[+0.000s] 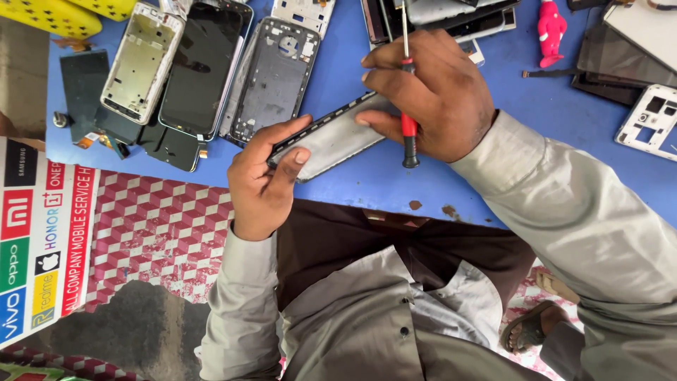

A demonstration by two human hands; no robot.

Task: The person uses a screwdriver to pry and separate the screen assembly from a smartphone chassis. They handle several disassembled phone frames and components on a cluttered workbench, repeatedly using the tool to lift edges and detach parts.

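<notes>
Grey phone in both hands' closed fingers, red screwdriver too; striped sign left.

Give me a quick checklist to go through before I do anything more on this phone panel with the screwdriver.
1. Panel held at both ends: ok. The left hand grips one end of the phone panel and the right hand pinches the other.
2. Panel supported: not ok. It is lifted at a tilt over the blue table, not lying flat.
3. Screwdriver secure: ok. The red screwdriver is tucked in the right hand's fingers.
4. Tip on a screw: not ok. The shaft points away from the panel.
5. Screws still in the panel: cannot tell, too small to see.
6. Room to set it down: not ok. Phone frames crowd the table just beyond.
</notes>
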